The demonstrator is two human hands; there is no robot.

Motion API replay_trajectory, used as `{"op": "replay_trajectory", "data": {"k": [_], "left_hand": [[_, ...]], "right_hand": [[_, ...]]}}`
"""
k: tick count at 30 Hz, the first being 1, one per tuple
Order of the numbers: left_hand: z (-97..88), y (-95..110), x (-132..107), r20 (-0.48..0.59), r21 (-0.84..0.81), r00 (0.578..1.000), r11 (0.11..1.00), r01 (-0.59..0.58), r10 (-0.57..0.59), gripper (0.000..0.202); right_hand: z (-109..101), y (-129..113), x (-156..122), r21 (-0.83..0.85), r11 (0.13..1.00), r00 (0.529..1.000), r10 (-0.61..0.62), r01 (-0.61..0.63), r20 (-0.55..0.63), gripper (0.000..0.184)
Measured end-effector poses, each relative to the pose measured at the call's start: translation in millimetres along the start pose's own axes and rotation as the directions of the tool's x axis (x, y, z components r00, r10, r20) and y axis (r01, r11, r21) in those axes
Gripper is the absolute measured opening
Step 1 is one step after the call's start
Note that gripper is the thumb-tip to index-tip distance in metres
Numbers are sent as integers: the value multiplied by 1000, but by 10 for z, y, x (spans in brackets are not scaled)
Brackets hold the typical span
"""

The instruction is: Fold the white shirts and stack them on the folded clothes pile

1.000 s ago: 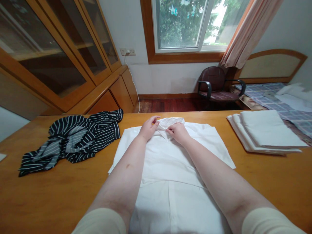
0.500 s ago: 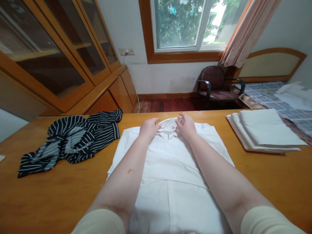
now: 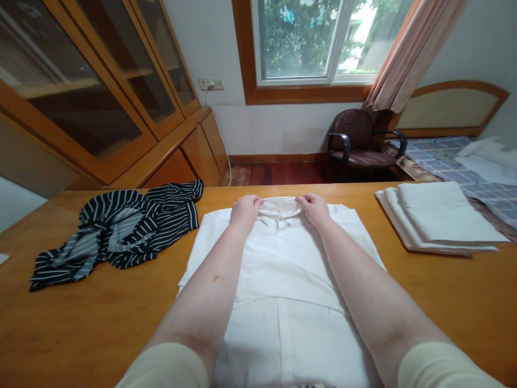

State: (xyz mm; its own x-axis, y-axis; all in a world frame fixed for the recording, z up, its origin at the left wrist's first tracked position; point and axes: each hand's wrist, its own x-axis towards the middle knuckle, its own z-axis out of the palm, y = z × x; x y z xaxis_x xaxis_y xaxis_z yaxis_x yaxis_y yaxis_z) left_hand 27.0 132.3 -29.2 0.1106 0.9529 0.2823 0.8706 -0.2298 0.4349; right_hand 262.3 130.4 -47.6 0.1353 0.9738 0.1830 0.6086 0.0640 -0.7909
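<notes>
A white shirt (image 3: 283, 258) lies spread on the wooden table in front of me, its collar at the far end near the table's back edge. My left hand (image 3: 245, 210) pinches the left side of the collar (image 3: 280, 207). On the opposite side, my right hand (image 3: 314, 209) grips the collar between thumb and fingers. Between the two hands the collar is stretched into a wide curve. The shirt's lower end runs toward me, partly covered by my forearms.
A crumpled black-and-white striped garment (image 3: 121, 226) lies on the table (image 3: 100, 323) at left. Folded white cloths (image 3: 436, 215) are stacked at right. Beyond the table stand a brown armchair (image 3: 355, 140), a bed (image 3: 456, 153) and a glass-door cabinet (image 3: 161, 134).
Both hands have closed on the collar, where the fingers were looser before. The right hand has moved slightly right, and the collar is now straighter and wider.
</notes>
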Motion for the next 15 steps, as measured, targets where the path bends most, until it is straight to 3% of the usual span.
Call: {"op": "replay_trajectory", "data": {"k": [6, 11, 15], "left_hand": [[15, -23, 1, 70, 62, 998, 998, 4, -9, 24], [18, -13, -22, 51, -46, 988, 988, -146, 148, 20], [30, 15, -34, 67, -69, 974, 975, -212, 216, 24]], "right_hand": [[-18, 20, 17, -180, 980, 996, -81, 88, 49, 35], [-57, -53, 3, -360, 881, 951, -287, 308, 113, 24], [-50, -55, 2, -385, 844, 927, -337, 374, 161, 18]]}}
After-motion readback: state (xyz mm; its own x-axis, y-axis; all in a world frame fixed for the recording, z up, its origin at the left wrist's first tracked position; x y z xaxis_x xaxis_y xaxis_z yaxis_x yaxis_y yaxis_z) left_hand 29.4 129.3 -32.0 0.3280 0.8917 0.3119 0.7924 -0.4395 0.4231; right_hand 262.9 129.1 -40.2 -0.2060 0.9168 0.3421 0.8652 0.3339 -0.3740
